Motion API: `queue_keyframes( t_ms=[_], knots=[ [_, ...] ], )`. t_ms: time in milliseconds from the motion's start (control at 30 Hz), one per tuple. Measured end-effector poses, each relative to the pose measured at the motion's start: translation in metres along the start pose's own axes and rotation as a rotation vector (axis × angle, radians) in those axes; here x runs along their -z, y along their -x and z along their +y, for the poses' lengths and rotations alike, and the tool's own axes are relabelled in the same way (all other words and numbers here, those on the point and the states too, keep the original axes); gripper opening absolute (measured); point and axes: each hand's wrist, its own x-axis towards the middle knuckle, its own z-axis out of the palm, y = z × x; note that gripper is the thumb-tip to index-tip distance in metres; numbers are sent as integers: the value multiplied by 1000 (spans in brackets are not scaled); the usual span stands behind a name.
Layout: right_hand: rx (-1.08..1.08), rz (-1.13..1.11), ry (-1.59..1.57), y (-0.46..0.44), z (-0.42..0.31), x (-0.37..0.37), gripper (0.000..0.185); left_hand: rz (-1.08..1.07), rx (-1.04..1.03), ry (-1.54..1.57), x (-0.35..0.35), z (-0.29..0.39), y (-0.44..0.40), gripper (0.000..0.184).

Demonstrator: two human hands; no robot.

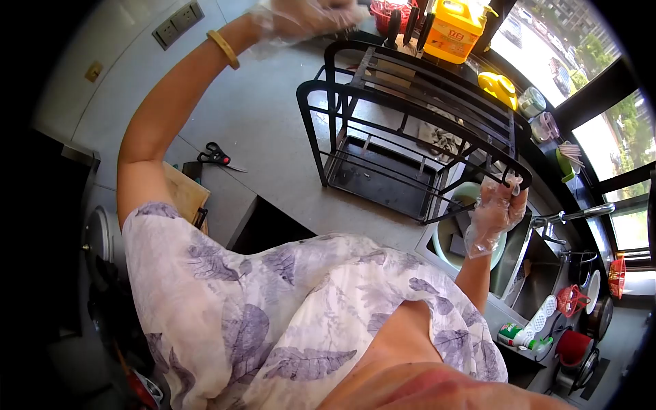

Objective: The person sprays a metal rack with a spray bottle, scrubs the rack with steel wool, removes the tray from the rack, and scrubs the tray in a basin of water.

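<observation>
A black metal rack, with bars and a dark tray at its base, stands on the grey counter. My right hand, in a clear plastic glove, grips the rack's right end by its frame. At the top edge of the view, my left hand is raised beyond the rack's left end, also in a clear glove. Its fingers are curled and partly cut off, so what they hold cannot be made out. A yellow bangle circles my left wrist.
Scissors and a wooden board lie left on the counter. A pale green basin sits in the sink beneath my right hand, by the faucet. A yellow detergent jug and a yellow bottle stand along the window.
</observation>
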Motion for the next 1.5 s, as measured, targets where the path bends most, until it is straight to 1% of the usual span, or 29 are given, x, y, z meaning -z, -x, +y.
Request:
queue_keyframes(
  t_ms=[67, 100, 200, 233, 267, 300, 333, 400, 433, 467, 533, 633, 667, 733, 767, 800, 867, 900, 933, 1000, 1067, 1100, 1200, 1233, 1267, 1333, 1367, 1467, 1500],
  knots=[
    [9, 62, -6, -2, 1, -2, 13, 172, 388, 247, 7, 0, 2, 29],
    [18, 100, -14, -3, 1, -5, 9, 178, 270, 317, 7, -7, 2, 27],
    [-21, 195, 10, -3, -3, -12, 5, 0, -328, -125, -26, 10, 12, 17],
    [-49, 228, 26, -2, -5, -13, 4, -79, -389, -64, -27, 14, 15, 18],
    [-37, 185, 23, -4, -5, -12, 5, -157, -452, -8, -26, 17, 17, 21],
    [-28, 142, 19, -5, -5, -11, 5, -106, -398, -67, -28, 15, 19, 25],
    [-25, 97, 17, -5, -5, -10, 5, -44, -408, -108, -29, 5, 16, 26],
    [-12, 154, 44, -3, -6, -16, 6, 84, -421, -198, -27, -29, 3, 28],
    [-6, 180, 58, -2, -7, -18, 7, 69, -363, -239, -22, -21, 1, 27],
    [7, 119, 33, -4, -6, -18, 7, 10, -301, -394, -7, -10, 4, 25],
    [23, 8, -16, -5, -4, -16, 8, 135, -381, -341, -16, -19, 4, 24],
    [0, 70, 23, -3, -1, -15, 10, 33, -251, -214, -27, -17, 8, 26],
    [-24, 44, 11, -1, 0, -9, 11, -56, -258, -142, -28, -10, 11, 26],
    [-72, -23, -12, -4, 2, 3, 15, -32, -263, -143, -34, -13, 3, 26],
    [-65, -10, 0, -3, 3, 2, 17, 116, -423, -277, -39, -33, -4, 29],
    [-64, -25, -1, -3, 2, 0, 18, -19, -215, -247, -19, 2, -2, 22],
    [-62, -48, -3, -2, 1, -2, 19, 44, -384, -302, -15, -17, -8, 17],
    [-62, -51, -3, -2, 0, -3, 20, 94, -316, -375, -11, -19, -8, 13],
    [-57, -52, -7, -2, 0, -5, 21, 12, -238, -382, -5, -19, -6, 12],
    [-59, -48, -11, -1, -1, -6, 21, -20, -213, -260, 2, -12, 0, 16],
    [-57, -39, -16, -1, -1, -9, 21, 111, 283, -176, 4, 5, 2, 20],
    [-56, -33, -23, -1, -2, -10, 20, 135, 252, 422, -3, 5, 4, 25],
    [-58, -26, -12, -2, -7, -15, 18, -100, -226, -159, -18, 17, 3, 24],
    [-67, -23, 8, -2, -9, -17, 18, -69, -286, -161, -21, 13, 4, 21],
    [-80, -15, 26, 1, -10, -18, 18, -29, -232, -428, -17, 7, 2, 18],
    [-73, -37, 15, 2, -5, -12, 18, 50, -296, -325, -13, -21, 0, 23],
    [-60, -47, 1, 0, -2, -10, 18, -22, -195, -235, -6, -25, -3, 27],
    [-46, -70, -14, 0, 0, -6, 19, 155, -67, -395, -2, -13, -2, 32],
    [-41, -72, -30, -3, 2, -7, 19, 95, 55, -173, -5, 11, -1, 34]
  ],
)
